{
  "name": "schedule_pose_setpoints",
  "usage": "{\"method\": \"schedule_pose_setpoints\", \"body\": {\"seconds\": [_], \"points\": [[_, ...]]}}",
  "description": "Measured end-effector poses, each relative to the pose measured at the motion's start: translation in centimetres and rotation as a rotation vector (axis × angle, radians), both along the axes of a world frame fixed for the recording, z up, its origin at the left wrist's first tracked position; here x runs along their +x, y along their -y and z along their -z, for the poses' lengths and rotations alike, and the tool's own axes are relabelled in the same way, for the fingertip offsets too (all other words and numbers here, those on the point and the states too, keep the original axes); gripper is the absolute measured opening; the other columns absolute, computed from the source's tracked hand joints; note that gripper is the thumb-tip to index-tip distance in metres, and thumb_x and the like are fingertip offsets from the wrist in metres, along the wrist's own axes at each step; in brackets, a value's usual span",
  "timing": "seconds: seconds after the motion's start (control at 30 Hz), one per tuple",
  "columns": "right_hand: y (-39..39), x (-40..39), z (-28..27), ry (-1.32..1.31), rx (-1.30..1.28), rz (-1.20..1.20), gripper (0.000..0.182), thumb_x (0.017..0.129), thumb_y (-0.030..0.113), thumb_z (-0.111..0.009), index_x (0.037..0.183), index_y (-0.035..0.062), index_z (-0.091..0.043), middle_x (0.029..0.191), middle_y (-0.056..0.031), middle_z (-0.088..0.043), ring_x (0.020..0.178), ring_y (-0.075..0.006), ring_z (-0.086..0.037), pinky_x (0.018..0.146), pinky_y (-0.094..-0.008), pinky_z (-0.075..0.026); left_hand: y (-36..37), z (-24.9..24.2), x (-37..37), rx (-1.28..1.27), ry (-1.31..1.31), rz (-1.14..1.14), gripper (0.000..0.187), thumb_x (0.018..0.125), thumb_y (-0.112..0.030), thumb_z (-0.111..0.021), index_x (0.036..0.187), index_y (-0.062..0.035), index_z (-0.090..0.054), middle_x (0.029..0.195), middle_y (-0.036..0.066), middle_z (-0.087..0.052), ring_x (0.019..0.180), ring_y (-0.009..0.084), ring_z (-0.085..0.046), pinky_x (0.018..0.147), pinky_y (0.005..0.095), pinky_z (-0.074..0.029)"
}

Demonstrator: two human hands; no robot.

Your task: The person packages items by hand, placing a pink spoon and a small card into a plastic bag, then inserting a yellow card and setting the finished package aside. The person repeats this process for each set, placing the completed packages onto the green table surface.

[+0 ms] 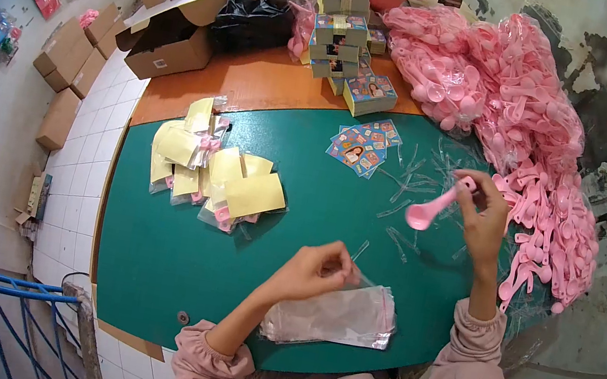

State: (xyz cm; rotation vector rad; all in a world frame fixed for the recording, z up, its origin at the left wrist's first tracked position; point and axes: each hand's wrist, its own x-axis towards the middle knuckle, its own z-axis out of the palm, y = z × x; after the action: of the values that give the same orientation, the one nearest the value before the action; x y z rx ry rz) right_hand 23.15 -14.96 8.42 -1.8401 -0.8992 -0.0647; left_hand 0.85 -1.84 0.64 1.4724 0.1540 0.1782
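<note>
Right hand (486, 214) pinches a pink spoon (433, 210) by the end of its handle, fingertips covering part of that end, the bowl tipped down toward the left and in full view above the table (171, 272). Left hand (310, 274) has its fingertips bunched together over the near side, by a pile of clear bags (335, 317); a thin transparent edge seems to show there, but I cannot tell whether the fingers grip it. That hand hides part of the pile, whose layers blur together. Clear strips (399, 244) lie scattered below the spoon and behind the right hand, too see-through to count. Beyond them, blue cards (362, 147) overlap, so some are partly hidden. Packets with yellow cards (255, 194) lie heaped at left, mostly masking the pink pieces inside. Film obscures many spoons in the large heap (488, 76) at right.
</note>
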Motion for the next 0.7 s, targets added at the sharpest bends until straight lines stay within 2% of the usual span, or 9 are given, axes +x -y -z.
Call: {"method": "schedule_pose_setpoints", "body": {"seconds": [0.03,0.1,0.13,0.17,0.23,0.3,0.4,0.63,0.7], "points": [[-0.7,-0.3,-0.4,-0.11,0.018,-0.101,0.014,0.08,0.007,-0.057,0.093,0.0031,-0.061,0.074,-0.0017,-0.059,0.062,-0.0056,-0.051,0.057,-0.0209,-0.041,-0.4,-0.2,0.1,0.003,0.001,-0.002,0.01,0.081,-0.007,-0.056,0.086,-0.0034,-0.048,0.087,0.009,-0.061,0.074,0.0158,-0.06,0.061,0.0253,-0.047],[-2.0,-1.2,-0.8,-0.148,0.043,-0.151,0.013,0.079,0.007,-0.059,0.091,0.0029,-0.061,0.073,-0.0003,-0.059,0.064,-0.0046,-0.053,0.058,-0.0196,-0.043,-1.5,-1.1,0.4,-0.411,-0.123,-0.066,0.016,0.084,-0.009,-0.056,0.093,-0.0056,-0.043,0.091,0.011,-0.062,0.078,0.0124,-0.059,0.063,0.0216,-0.046],[-2.5,-1.7,-1.0,-0.176,0.057,-0.223,0.013,0.079,0.006,-0.06,0.091,0.002,-0.061,0.073,-0.0008,-0.059,0.066,-0.0046,-0.054,0.06,-0.0194,-0.044,-1.6,-1.5,0.5,-0.5,-0.182,-0.173,0.023,0.083,-0.007,-0.057,0.1,-0.0065,-0.041,0.088,0.011,-0.063,0.076,0.0109,-0.059,0.063,0.0203,-0.045],[-3.0,-2.3,-1.2,-0.206,0.071,-0.296,0.013,0.078,0.006,-0.06,0.091,0.0012,-0.06,0.073,-0.0013,-0.059,0.068,-0.0046,-0.055,0.061,-0.0192,-0.045,-1.6,-1.8,0.5,-0.495,-0.18,-0.176,0.023,0.083,-0.007,-0.057,0.1,-0.0065,-0.041,0.088,0.011,-0.063,0.076,0.0109,-0.059,0.063,0.0203,-0.045],[-3.4,-3.4,-1.6,-0.263,0.029,-0.301,0.013,0.078,0.005,-0.061,0.09,-0.0002,-0.06,0.074,-0.0015,-0.059,0.07,-0.0053,-0.057,0.064,-0.0195,-0.046,-1.7,-2.2,0.6,-0.575,-0.159,-0.36,0.027,0.082,-0.007,-0.059,0.103,-0.0054,-0.042,0.088,0.01,-0.063,0.076,0.0099,-0.058,0.063,0.0198,-0.044],[-3.6,-4.0,-1.2,-0.27,0.143,-0.279,0.012,0.078,0.005,-0.062,0.089,-0.0007,-0.06,0.074,-0.0021,-0.06,0.07,-0.0055,-0.057,0.064,-0.0203,-0.047,-2.0,-2.2,0.4,-0.523,-0.15,-0.374,0.031,0.081,-0.007,-0.061,0.105,-0.0043,-0.042,0.088,0.01,-0.064,0.078,0.0097,-0.059,0.063,0.0193,-0.043],[-3.5,-4.3,-1.1,-0.357,0.164,-0.301,0.012,0.078,0.005,-0.062,0.089,-0.0009,-0.06,0.075,-0.0025,-0.06,0.07,-0.0057,-0.057,0.065,-0.0206,-0.048,-2.0,-2.1,0.5,-0.403,-0.122,-0.397,0.031,0.081,-0.007,-0.062,0.107,-0.0034,-0.044,0.086,0.009,-0.065,0.078,0.0092,-0.059,0.063,0.0188,-0.042],[-3.8,-4.5,-1.1,-0.318,0.038,-0.339,0.013,0.079,0.005,-0.062,0.091,-0.0004,-0.06,0.077,-0.0023,-0.06,0.072,-0.0061,-0.057,0.066,-0.0197,-0.047,-1.7,-3.0,0.6,-0.157,-0.163,-0.433,0.035,0.078,-0.007,-0.065,0.11,-0.0007,-0.051,0.082,0.007,-0.066,0.074,0.0071,-0.06,0.062,0.0187,-0.044],[-3.8,-4.3,-1.3,-0.324,0.178,-0.271,0.013,0.078,0.005,-0.062,0.091,0.0003,-0.06,0.076,-0.0024,-0.06,0.071,-0.006,-0.057,0.064,-0.0203,-0.048,-1.7,-3.1,0.5,-0.095,-0.165,-0.422,0.034,0.078,-0.007,-0.064,0.11,-0.0003,-0.052,0.083,0.007,-0.066,0.074,0.007,-0.06,0.062,0.0189,-0.045]]}}
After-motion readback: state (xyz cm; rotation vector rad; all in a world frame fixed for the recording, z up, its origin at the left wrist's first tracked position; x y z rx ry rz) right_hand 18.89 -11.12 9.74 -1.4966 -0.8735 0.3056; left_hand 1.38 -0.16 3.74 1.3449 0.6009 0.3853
